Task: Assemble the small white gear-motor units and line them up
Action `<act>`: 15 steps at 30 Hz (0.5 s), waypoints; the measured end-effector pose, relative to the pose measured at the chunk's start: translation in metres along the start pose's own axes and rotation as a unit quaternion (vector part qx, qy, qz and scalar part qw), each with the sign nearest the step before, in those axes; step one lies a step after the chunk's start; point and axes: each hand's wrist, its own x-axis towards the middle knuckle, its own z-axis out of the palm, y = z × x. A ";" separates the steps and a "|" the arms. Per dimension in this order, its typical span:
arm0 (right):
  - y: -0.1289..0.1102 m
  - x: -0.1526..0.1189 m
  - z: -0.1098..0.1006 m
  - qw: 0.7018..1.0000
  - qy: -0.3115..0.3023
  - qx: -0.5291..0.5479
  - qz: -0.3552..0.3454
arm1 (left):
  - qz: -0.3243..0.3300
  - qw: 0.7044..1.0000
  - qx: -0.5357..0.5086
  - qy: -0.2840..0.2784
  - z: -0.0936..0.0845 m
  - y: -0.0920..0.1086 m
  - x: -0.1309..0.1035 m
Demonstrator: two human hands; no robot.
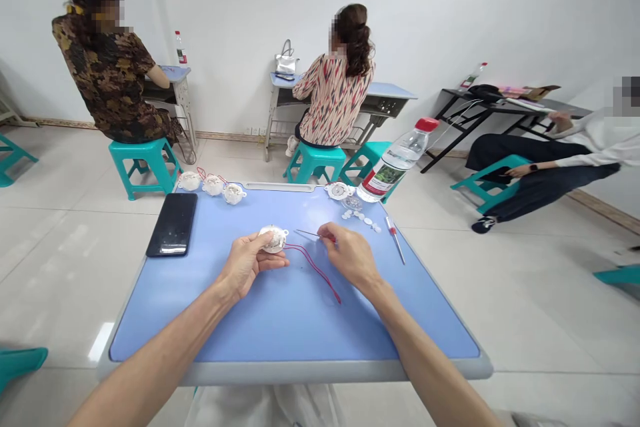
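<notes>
My left hand is closed on a round white plastic part with small side tabs, thumb on top and fingers beneath. Two red wires trail from that part to the right, across the blue desktop. In my right hand I grip a thin screwdriver, its metal shaft pointing left toward the white part, tip apart from it. My fingers hide most of its handle. A second screwdriver, with a red and clear handle, lies farther right on the desk.
Similar white parts with red wires sit at the desk's far left, beside a black phone. Another round part, small white discs and a water bottle stand far right. Other people sit on green stools beyond.
</notes>
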 end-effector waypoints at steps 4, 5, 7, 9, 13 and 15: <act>-0.007 -0.006 -0.003 0.998 -0.009 -0.053 -0.021 | 0.005 1.000 0.009 -0.020 -0.002 0.001 0.001; -0.007 -0.007 -0.003 0.998 -0.014 -0.058 -0.030 | 0.002 1.000 0.011 -0.021 -0.002 0.001 0.001; -0.006 -0.007 -0.003 0.997 -0.028 -0.059 -0.048 | -0.004 1.000 0.013 -0.020 -0.001 0.002 0.001; -0.005 -0.005 -0.004 0.995 -0.045 -0.059 -0.064 | -0.007 1.000 0.015 -0.017 -0.001 0.002 0.001; -0.007 0.000 -0.016 0.983 -0.108 -0.105 -0.104 | -0.011 1.000 0.017 -0.017 0.000 0.002 0.001; -0.011 0.004 -0.026 0.971 -0.146 -0.135 -0.129 | -0.011 1.000 0.016 -0.017 0.000 0.002 0.001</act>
